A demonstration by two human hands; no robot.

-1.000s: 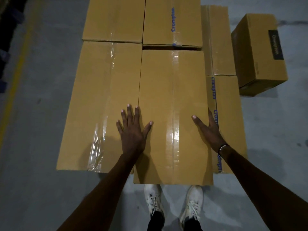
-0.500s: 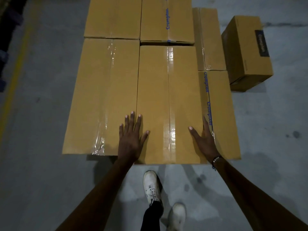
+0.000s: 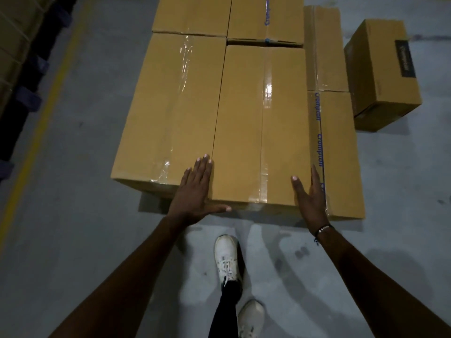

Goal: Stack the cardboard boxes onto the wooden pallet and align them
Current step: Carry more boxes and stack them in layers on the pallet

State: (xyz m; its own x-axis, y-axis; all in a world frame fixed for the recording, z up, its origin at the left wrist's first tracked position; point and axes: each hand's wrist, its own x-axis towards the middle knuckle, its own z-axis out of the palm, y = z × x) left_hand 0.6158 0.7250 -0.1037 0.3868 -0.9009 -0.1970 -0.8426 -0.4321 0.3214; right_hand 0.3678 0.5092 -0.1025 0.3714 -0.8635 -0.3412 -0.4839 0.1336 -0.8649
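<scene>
A long taped cardboard box (image 3: pixel 258 128) lies on top of the stack, in the middle. My left hand (image 3: pixel 195 189) lies flat at its near left corner, fingers straight along the seam with the neighbouring left box (image 3: pixel 170 106), thumb along the front edge. At the near right corner my right hand (image 3: pixel 308 198) is pressed flat against the box's right side, thumb on top. Two more boxes (image 3: pixel 266 18) sit behind. A lower row of boxes (image 3: pixel 339 152) with blue lettering runs along the right. The pallet is hidden under the boxes.
A separate cardboard box (image 3: pixel 383 74) with a dark label stands on the grey concrete floor at the right. A yellow floor line (image 3: pixel 41 128) and dark racking (image 3: pixel 26 69) run along the left. My white shoes (image 3: pixel 228 259) are on the floor just before the stack.
The middle box has slid away from me, its front edge now nearly level with the left box. Both hands moved from the top toward its near corners, and I stepped back.
</scene>
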